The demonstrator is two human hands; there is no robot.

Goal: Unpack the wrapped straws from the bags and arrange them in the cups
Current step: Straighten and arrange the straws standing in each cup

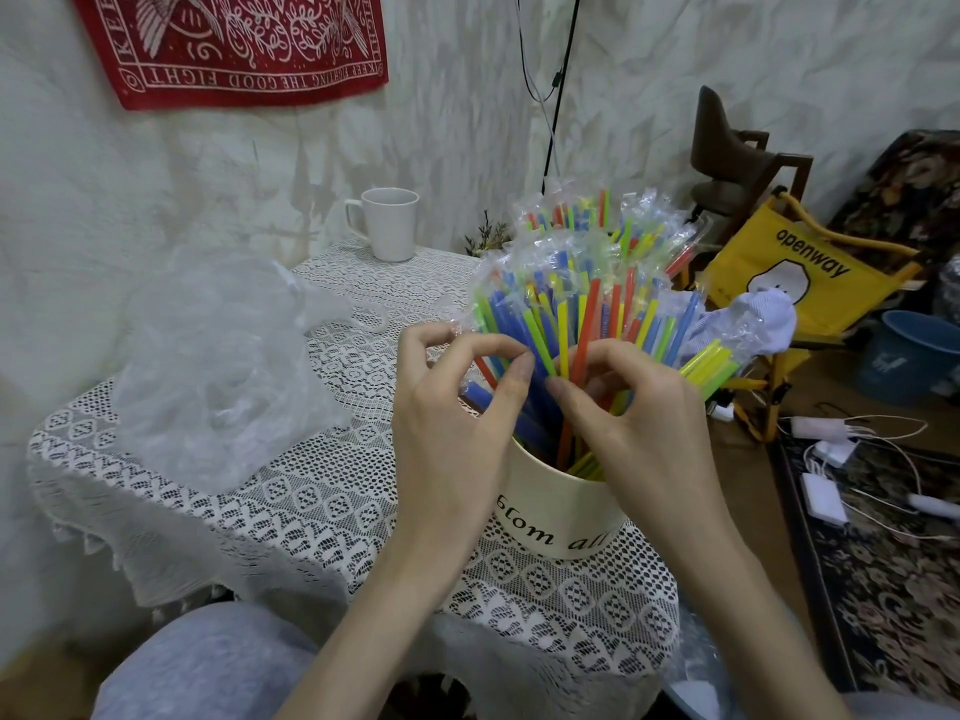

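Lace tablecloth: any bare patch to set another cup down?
Free: lace tablecloth between crumpled plastic bag and cream cup, and the strip before the white mug. Crowded: right edge, where both hands work the wrapped straws.

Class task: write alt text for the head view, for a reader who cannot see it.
Two hands, left hand and right hand, pinch among colourful wrapped straws fanned out of a cream cup on a lace-covered table. A crumpled clear plastic bag lies to the left, and a white mug stands at the far edge.
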